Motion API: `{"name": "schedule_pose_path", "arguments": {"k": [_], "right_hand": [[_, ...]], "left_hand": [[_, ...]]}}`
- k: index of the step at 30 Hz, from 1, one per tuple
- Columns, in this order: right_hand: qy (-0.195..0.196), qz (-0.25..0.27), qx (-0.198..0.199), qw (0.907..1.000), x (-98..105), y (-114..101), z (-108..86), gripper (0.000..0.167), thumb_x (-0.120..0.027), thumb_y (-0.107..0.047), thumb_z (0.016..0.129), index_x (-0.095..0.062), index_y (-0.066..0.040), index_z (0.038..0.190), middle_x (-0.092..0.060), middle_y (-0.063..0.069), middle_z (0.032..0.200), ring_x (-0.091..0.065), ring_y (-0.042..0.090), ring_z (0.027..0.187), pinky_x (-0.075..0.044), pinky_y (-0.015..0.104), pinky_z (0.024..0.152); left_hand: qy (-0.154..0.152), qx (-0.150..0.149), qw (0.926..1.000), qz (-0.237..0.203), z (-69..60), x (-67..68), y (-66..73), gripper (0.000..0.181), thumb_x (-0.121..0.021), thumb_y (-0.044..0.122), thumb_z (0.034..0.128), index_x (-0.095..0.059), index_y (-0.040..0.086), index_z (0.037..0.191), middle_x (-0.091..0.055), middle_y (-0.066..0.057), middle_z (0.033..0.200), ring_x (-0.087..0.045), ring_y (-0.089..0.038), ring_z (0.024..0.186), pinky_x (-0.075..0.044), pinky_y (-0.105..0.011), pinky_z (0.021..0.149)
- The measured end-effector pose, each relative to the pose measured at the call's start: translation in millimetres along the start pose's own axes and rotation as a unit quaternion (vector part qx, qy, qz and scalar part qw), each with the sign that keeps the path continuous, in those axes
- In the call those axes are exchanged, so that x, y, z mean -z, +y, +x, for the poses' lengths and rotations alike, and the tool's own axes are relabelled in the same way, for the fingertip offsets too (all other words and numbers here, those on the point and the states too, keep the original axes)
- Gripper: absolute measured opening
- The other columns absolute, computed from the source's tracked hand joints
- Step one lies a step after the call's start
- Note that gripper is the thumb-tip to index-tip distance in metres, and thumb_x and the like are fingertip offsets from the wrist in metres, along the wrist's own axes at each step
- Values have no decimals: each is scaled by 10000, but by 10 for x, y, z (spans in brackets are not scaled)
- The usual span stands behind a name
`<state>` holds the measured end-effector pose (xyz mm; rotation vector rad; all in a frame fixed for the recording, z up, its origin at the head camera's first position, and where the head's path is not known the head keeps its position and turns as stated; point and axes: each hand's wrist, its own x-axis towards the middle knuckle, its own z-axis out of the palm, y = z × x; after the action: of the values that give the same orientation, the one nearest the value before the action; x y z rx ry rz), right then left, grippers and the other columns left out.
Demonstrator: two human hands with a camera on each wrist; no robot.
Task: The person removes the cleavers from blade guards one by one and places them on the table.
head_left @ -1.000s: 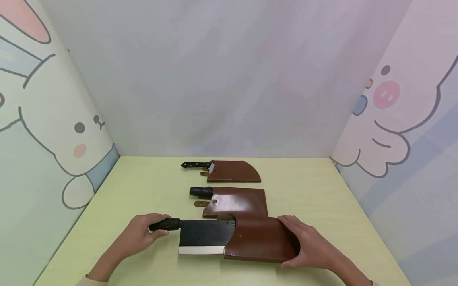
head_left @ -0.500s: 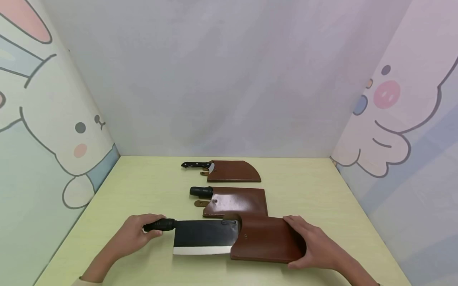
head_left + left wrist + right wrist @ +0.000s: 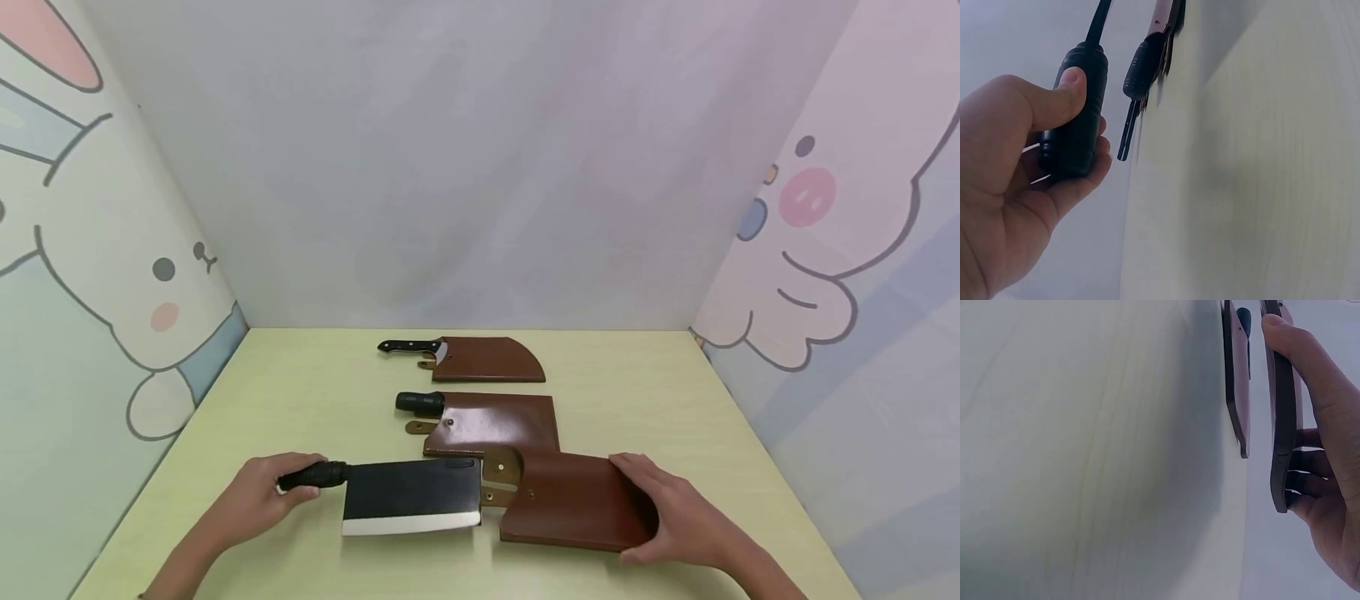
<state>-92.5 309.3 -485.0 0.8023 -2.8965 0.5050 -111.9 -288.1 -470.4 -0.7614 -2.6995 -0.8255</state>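
My left hand (image 3: pixel 258 497) grips the black handle of a cleaver (image 3: pixel 411 493), whose dark blade has a bright edge facing me. In the left wrist view, thumb and fingers wrap that ridged handle (image 3: pixel 1079 106). My right hand (image 3: pixel 678 512) holds the far end of a brown leather knife sheath (image 3: pixel 577 500), thumb on one edge and fingers on the other. The sheath's mouth, with tan strap tabs (image 3: pixel 498 483), faces the blade's end. Blade and sheath are apart. The right wrist view shows the sheath's dark edge (image 3: pixel 1284 425) between thumb and fingers, raised off the table.
Just behind lies a sheathed cleaver (image 3: pixel 491 423) with a black handle and a loose strap. Farther back is another sheathed knife (image 3: pixel 487 360) with a riveted handle and rounded sheath. Both lie on the pale yellow table (image 3: pixel 637 392), enclosed by walls with cartoon animals.
The cleaver has slid left out of the leather sheath, its whole blade now exposed. My left hand moved left with it, while my right hand drew the sheath slightly right.
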Motion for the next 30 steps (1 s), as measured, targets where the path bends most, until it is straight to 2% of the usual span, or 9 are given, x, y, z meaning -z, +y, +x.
{"name": "schedule_pose_path", "arguments": {"k": [6,14,21,30], "right_hand": [[45,-8,-42,10000,15,52,-63,1174,-847,-765,599,-487,-126,1515,-522,-44,1453,-623,205,1182,-574,377,852],[-101,-60,-53,9999,9,114,-128,1167,-835,-773,609,-486,-119,1510,-532,-25,1446,-625,250,1190,-573,390,857],[-134,-53,-50,9999,-11,144,-170,1167,-842,-778,590,-497,-140,1505,-527,-67,1428,-626,179,1154,-567,352,851],[-458,-31,-207,9987,-10,143,-182,1168,-818,-799,602,-495,-125,1500,-525,-34,1421,-635,220,1125,-566,358,833]], "left_hand": [[-98,73,9999,6,-60,16,-62,343,-861,163,808,-770,74,1126,-772,-41,1052,-640,26,910,-469,-230,634],[-421,148,9987,238,-101,7,-115,343,-844,225,837,-769,75,1136,-772,-38,1072,-705,-82,978,-570,-308,728],[-582,203,9975,349,-117,-30,-152,336,-847,217,830,-769,74,1124,-771,-32,1071,-715,-128,981,-578,-355,773],[-862,243,9958,210,-117,-67,-198,353,-833,254,846,-759,77,1143,-764,-49,1086,-711,-165,971,-561,-345,751]]}}
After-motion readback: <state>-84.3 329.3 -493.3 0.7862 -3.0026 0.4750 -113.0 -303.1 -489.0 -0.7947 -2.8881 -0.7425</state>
